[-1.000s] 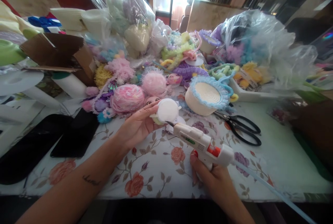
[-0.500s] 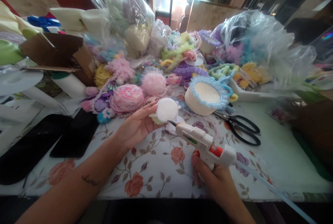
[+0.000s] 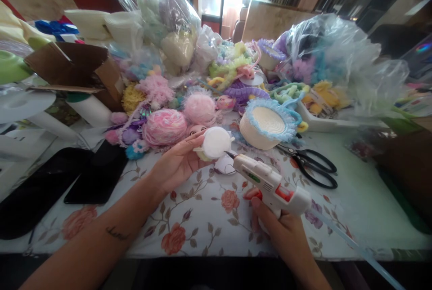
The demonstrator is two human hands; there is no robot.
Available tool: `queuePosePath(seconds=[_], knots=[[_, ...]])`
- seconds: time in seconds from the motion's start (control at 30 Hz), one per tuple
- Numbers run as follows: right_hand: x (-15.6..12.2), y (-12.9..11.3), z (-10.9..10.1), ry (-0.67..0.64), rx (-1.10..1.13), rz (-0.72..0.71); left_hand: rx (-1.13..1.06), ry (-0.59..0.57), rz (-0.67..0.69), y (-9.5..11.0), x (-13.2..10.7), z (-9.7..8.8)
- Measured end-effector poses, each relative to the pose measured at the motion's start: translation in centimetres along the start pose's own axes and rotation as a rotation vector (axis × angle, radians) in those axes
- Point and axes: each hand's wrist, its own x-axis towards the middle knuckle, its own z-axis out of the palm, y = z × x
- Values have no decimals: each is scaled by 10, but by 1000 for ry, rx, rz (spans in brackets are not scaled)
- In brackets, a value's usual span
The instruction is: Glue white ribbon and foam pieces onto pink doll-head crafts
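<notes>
My left hand (image 3: 182, 159) is closed round a small item with a round white disc (image 3: 217, 142) facing me; pale greenish bits stick out at its sides, and its exact kind is hidden. In my right hand (image 3: 273, 222) is a white hot glue gun (image 3: 266, 182) with an orange trigger, a long glue stick (image 3: 354, 238) trailing from its back. The dark nozzle points up and left, close to the disc's lower right edge. Below the disc lies another white rounded piece (image 3: 226, 165) on the floral tablecloth (image 3: 199, 209).
Black-handled scissors (image 3: 313, 166) lie to the right, near a cream woven basket (image 3: 266, 123) with blue ruffled trim. Pink yarn balls (image 3: 165, 127) and pompoms crowd the middle. Two black phone-like slabs (image 3: 97, 175) lie at left, by an open cardboard box (image 3: 77, 67). Plastic bags (image 3: 351, 65) stand behind.
The glue gun has shifted slightly right, its nozzle moving from the disc's bottom edge to its lower right side. A finger now extends near the trigger. My left hand stays nearly still.
</notes>
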Motion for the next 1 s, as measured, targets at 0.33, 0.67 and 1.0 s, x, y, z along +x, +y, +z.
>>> queuePosePath(seconds=[0.33,0.67,1.0], knots=[[1,2,-4,-9,-61,17,-8,-9,-1,-1,1,-2],[1,-4,-5,-8,-75,-4,-9,-1,-9,0,0,0],[4,-6,-8,21,-74,64,2,-32,-18,-2,0,-1]])
